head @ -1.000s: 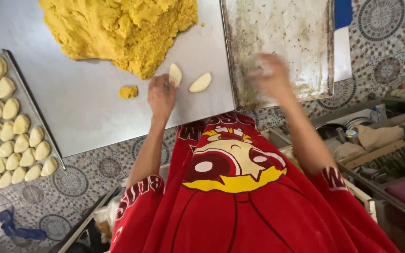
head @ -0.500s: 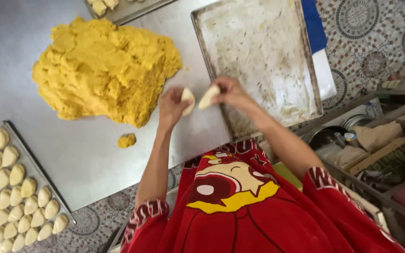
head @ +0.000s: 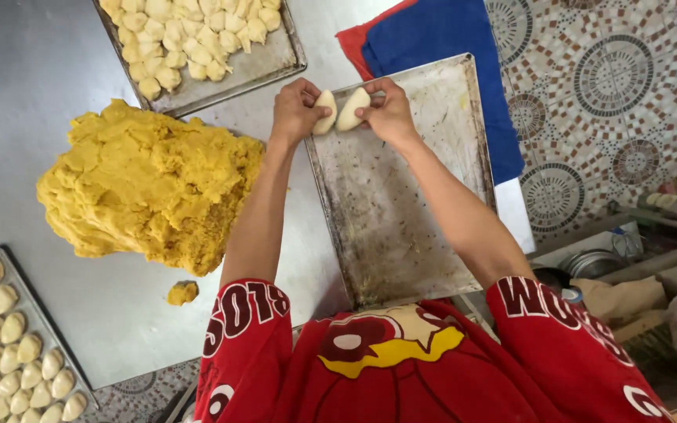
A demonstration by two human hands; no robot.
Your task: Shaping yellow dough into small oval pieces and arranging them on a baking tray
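Your left hand (head: 295,112) pinches one dumpling (head: 324,111) and your right hand (head: 389,113) pinches another (head: 352,108), each closed on its piece with fingers and thumb. The two pieces are pale cream, smooth, half-moon shaped, with their pointed ends up, and they stand close side by side, nearly touching. You hold them over the far end of the empty tray (head: 401,204), whose metal is stained and speckled with crumbs.

Left of that tray lies the big dough heap (head: 146,184), deep yellow, rough and crumbly, resting straight on the steel table (head: 33,86). A small yellow lump (head: 182,292) sits apart from it, near the tray's near left corner. Beyond the tray, to its far left, a second tray (head: 268,59) carries a cluster of the same pale dumplings. Far to the left, past the heap, a third tray (head: 37,321) holds them in neat rows. A blue cloth (head: 464,47) with a red edge lies under the empty tray's far right corner.
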